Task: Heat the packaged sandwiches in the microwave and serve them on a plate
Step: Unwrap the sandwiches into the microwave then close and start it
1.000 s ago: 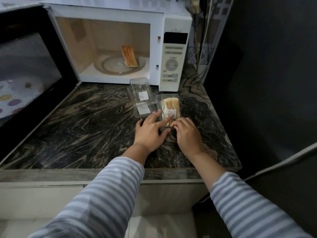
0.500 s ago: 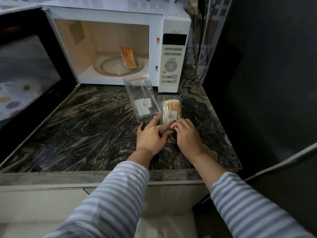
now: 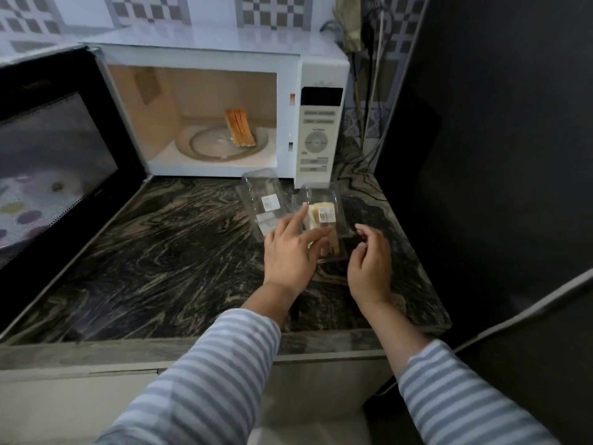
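Presently both hands work over a clear plastic clamshell sandwich package [image 3: 324, 216] lying on the dark marbled stone countertop [image 3: 160, 252], just in front of the control panel of the white microwave oven [image 3: 288, 78]. Left hand [image 3: 290, 252]: fingers straight and spread, index reaching to the package's upper left edge, middle finger laid across the pale sandwich inside; it rests on the pack, not curled round it. Right hand [image 3: 369, 261]: just right of the package, fingers loosely bent, holding nothing; fingertips near the package's right rim, contact cannot be told. A white barcode label [image 3: 326, 216] sits on the package's lid. Touching or overlapping this pack on its left lies an empty clear plastic clamshell container [image 3: 263, 200] with white stickers. Microwave door [image 3: 54, 162], black, stands swung wide to the left. Inside the lit cavity, an unwrapped toasted sandwich [image 3: 240, 127] stands on edge on the right part of the round glass turntable [image 3: 205, 146]. Both forearms wear grey-and-white striped sleeves [image 3: 208, 374]. Cables hang behind the oven's right side.
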Available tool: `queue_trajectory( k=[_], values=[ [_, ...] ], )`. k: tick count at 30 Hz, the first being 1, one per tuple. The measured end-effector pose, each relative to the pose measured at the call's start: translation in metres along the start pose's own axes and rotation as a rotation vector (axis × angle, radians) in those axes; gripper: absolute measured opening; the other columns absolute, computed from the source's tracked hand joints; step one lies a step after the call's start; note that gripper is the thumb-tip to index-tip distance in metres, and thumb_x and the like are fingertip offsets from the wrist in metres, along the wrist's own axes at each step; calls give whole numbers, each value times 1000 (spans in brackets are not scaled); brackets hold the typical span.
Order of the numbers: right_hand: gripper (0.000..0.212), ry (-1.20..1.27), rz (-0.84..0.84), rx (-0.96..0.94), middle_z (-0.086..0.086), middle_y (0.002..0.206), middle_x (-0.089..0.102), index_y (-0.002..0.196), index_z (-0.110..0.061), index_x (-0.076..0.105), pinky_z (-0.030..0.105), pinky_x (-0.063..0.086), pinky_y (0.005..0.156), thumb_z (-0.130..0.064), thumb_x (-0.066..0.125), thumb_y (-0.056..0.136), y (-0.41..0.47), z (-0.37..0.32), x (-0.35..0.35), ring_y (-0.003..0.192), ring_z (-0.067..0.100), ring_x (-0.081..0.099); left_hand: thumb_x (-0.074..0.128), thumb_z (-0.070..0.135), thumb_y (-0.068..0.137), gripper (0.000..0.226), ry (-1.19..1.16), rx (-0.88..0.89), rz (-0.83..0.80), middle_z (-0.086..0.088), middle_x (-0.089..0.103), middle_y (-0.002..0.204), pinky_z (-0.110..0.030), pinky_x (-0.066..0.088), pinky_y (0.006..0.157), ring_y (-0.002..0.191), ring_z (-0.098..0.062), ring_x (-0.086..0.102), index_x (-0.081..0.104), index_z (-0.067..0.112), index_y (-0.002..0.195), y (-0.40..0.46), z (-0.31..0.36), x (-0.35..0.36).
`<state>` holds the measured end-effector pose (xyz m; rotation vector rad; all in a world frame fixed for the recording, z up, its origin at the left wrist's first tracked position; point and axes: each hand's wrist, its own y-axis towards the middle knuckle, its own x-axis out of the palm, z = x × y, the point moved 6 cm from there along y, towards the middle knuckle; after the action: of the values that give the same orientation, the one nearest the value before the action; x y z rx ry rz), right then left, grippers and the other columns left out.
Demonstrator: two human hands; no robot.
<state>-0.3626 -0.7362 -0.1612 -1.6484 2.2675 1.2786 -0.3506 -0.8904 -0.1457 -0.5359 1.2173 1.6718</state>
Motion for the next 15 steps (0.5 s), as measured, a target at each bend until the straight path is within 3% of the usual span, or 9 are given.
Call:
queue_trajectory(
  k=[3,5,7,10,13,15],
  values=[
    [33,-50,-109,128,15,119,59,123,-2,57,27,36,98,-3,53,91,4,5,10,116,30,52,54,38,94,23,-95,29,8,-4,48,144,-42,46,92,120,-27,53,71,33,108,24,7,-17],
    [35,-81,-186,152,17,121,60,123,-2,58,35,38,100,-15,58,91,14,-4,21,117,33,52,54,34,95,23,-181,7,-30,-1,52,141,-36,46,95,120,-23,55,71,28,110,41,11,-31],
    [37,-98,-234,187,15,117,63,119,-7,61,38,43,94,-29,60,90,27,-17,32,111,32,55,51,33,97,25,-191,-46,-68,2,60,131,-30,45,88,116,-20,57,68,25,114,58,13,-43],
    [42,-135,-215,244,12,108,66,112,-9,60,37,48,83,-39,65,82,44,-33,43,104,32,60,50,36,96,24,-148,-75,-106,0,70,110,-29,45,71,98,-23,64,66,30,112,79,11,-52],
    [58,-226,-247,356,13,115,65,122,-7,53,34,49,84,-43,70,80,48,-36,54,110,30,61,49,39,96,21,-136,-77,-155,-1,72,100,-37,53,74,92,-25,66,66,33,107,94,8,-51],
    [51,-310,-267,388,13,119,64,122,-9,51,34,49,86,-42,65,86,46,-34,59,112,28,61,49,42,95,22,-138,-66,-154,-1,72,99,-40,54,74,92,-25,65,66,34,106,98,7,-51]
  ],
)
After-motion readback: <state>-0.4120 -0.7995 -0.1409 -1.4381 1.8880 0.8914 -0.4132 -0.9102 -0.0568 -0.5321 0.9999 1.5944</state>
